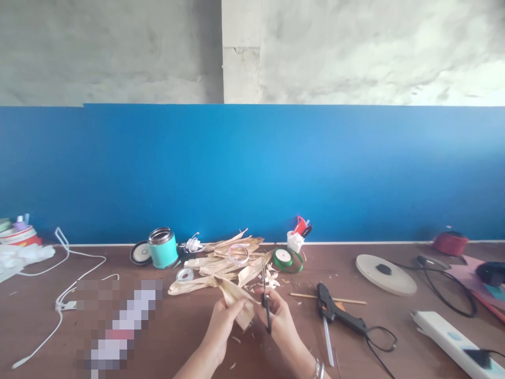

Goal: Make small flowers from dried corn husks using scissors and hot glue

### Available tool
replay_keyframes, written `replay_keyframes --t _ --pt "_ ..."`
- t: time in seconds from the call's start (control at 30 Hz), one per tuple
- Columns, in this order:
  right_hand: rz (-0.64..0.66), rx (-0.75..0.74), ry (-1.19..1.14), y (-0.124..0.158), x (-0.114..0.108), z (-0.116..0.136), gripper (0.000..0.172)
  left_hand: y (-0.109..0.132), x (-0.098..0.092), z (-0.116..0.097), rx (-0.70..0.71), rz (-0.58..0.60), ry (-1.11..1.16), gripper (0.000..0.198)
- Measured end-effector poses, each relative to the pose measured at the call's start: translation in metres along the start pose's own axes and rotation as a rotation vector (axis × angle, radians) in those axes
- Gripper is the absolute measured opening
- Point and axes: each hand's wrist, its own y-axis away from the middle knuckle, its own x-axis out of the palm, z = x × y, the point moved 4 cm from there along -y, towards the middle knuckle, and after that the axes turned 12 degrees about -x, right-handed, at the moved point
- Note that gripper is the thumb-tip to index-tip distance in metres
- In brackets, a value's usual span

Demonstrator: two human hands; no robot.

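Lower centre, husk [234, 292]: left of scissors [265, 301], long axis slanting from upper left to lower right
Left hand [224, 319]: nearer, pinched on husk
Right hand [281, 317]: closed around scissors handles, blades up-frame

Head-worn view (wide), forward and down over the table [173, 321]

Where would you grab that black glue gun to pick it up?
Probably by the handle, coming from above and the right: the glue gun lies on its side, with that slim part slanting out rightward, away from the clear glue stick.
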Motion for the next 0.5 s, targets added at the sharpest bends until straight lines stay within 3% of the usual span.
replay_keyframes --t 0.17,0.33,0.5 --pt "0.041 0.083 -0.009 0.004 0.002 -0.005 0.04 -0.006 -0.005 -0.001 -0.016 0.016 0.08 0.035" --pt "0.296 0.234 0.135 0.011 0.007 -0.013 0.043 -0.014 -0.027 -0.012 0.121 -0.17 0.143 0.032" --pt "0.447 0.292 0.246 0.017 0.013 -0.015 0.04 -0.021 -0.036 -0.015 0.157 -0.205 0.157 0.037"
